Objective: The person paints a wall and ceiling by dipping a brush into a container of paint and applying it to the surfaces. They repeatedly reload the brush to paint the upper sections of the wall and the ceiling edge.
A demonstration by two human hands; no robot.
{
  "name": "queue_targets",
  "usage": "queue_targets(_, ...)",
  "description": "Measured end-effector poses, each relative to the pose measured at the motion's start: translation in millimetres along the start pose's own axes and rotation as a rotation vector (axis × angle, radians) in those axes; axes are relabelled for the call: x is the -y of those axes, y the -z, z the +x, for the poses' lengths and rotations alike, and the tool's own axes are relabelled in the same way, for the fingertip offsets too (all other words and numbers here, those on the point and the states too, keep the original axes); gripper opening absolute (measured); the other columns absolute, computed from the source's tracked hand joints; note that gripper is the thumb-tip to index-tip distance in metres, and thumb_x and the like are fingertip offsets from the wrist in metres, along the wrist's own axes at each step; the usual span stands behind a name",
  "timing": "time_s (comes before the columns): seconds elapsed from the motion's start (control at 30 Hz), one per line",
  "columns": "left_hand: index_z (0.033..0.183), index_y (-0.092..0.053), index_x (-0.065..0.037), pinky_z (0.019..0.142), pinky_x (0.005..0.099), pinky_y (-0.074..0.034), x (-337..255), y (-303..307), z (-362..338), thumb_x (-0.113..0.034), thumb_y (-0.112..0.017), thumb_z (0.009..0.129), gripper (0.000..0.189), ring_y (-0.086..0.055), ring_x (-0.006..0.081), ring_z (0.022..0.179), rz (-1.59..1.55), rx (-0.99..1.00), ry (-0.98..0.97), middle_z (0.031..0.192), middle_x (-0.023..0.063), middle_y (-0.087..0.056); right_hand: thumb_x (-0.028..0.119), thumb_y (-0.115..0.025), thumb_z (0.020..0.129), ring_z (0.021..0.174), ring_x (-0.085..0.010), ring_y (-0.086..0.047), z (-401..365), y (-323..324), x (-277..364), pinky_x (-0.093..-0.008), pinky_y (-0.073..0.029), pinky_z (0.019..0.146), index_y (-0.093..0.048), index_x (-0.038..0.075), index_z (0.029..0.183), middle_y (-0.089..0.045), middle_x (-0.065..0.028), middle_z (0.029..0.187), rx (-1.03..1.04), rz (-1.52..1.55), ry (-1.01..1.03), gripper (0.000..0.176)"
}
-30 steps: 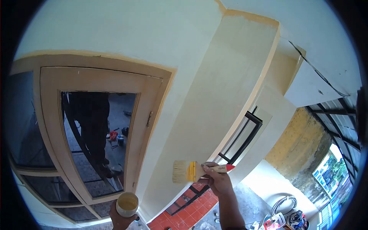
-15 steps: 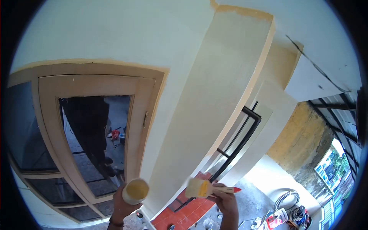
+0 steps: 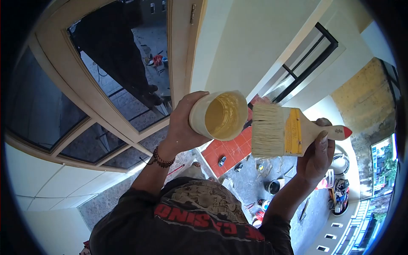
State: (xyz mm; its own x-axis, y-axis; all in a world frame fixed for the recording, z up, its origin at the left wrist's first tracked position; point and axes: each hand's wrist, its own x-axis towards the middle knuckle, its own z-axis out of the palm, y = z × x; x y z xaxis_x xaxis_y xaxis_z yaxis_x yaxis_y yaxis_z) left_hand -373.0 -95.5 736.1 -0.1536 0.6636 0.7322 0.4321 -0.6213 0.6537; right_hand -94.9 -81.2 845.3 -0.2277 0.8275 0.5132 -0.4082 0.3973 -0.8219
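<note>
left grip (image 3: 187, 121) wrapped round paint cup (image 3: 196, 117), right grip (image 3: 318, 148) closed on brush (image 3: 278, 131) handle

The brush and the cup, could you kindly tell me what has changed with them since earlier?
The brush and the cup have come nearer the camera and closer together. The view has tipped down, now showing the shirt. Nothing was taken hold of or let go: the left hand still holds the cup, the right hand the brush.
</note>
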Motion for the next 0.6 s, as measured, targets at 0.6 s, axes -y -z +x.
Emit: queue_targets(0.6, 0.124, -0.048, -0.005, 0.088, 0.0367, -0.05, -8.2, -23.7, -16.0, -0.017, -0.092, 0.051, 0.086, -0.06, 0.0285, 0.105, -0.021, 0.137, -0.049, 0.117, 0.0134, -0.057, 0.01, -0.076, 0.079, 0.056, -0.0129, -0.065, 1.2, -82.7, 18.1, -0.0186, -0.051, 0.046, -0.062, -0.005, 0.097, -0.067, -0.0114, 0.072, -0.172, -0.557, -0.055, 0.027)
